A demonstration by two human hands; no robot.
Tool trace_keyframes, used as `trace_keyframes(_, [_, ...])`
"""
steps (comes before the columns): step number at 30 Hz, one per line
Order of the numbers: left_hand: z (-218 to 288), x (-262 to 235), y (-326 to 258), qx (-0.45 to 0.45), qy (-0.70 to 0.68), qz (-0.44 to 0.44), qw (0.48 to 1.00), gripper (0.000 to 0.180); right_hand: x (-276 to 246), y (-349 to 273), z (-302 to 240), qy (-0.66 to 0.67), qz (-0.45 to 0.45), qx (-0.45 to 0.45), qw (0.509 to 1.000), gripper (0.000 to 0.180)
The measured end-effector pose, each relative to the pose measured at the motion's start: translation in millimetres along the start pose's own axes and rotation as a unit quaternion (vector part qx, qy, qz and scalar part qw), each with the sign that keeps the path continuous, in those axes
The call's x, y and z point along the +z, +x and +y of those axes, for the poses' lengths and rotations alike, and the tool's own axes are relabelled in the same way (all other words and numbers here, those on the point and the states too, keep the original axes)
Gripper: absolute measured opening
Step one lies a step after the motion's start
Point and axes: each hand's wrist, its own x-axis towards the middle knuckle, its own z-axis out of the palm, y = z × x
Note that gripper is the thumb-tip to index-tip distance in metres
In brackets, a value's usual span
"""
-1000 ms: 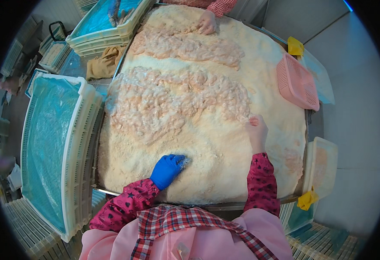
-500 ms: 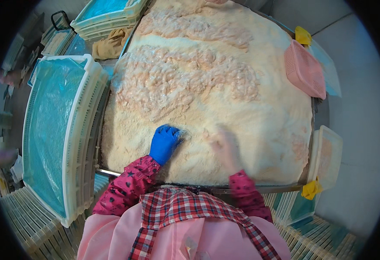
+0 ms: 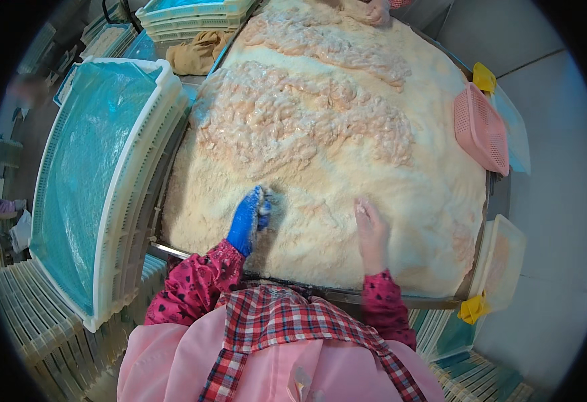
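Nearer mound (image 3: 300, 120): wet, pinkish pieces, irregular; located mid-counter, on pale powder (image 3: 427, 221). Long axis left to right, right end slanting slightly toward the wearer; no distinct tip.

Farther strip (image 3: 327, 47): same material, narrower, beyond the mound; long axis roughly parallel, right end likewise nearer the wearer.

Left hand (image 3: 250, 218): blue glove, powder-dusted; over the powder on the wearer's side of the mound, fingers partly curled and pointing away from the wearer. Contents, if any, cannot be told.

Right hand (image 3: 372, 228): well apart from the left, fingers pointing away from the wearer, loosely bent; whether it pinches a piece cannot be told.

Counter (image 3: 434, 303): metal-edged.

Pink basket (image 3: 481, 127): perforated, at the counter's right edge.

Crate stack (image 3: 110, 201): pale, beside the left edge; topmost lined with teal film.

Co-worker's hand (image 3: 374, 12): far end.
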Motion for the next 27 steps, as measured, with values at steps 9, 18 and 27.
trace_keyframes(9, [-80.8,29.2,5.3,0.226,-0.039,-0.184,0.956,0.054,101.4,-5.6,-70.0,-0.186,0.003,-0.35,0.918,0.055])
trace_keyframes(18, [49.2,12.6,-58.6,0.032,-0.073,0.025,0.997,0.049,54.5,12.3,27.1,-0.305,-0.07,-0.218,0.925,0.051])
trace_keyframes(27, [227.3,-142.4,-250.2,0.26,0.433,0.399,0.765,0.041,11.4,0.1,-4.1,-0.012,0.091,-0.146,0.985,0.036])
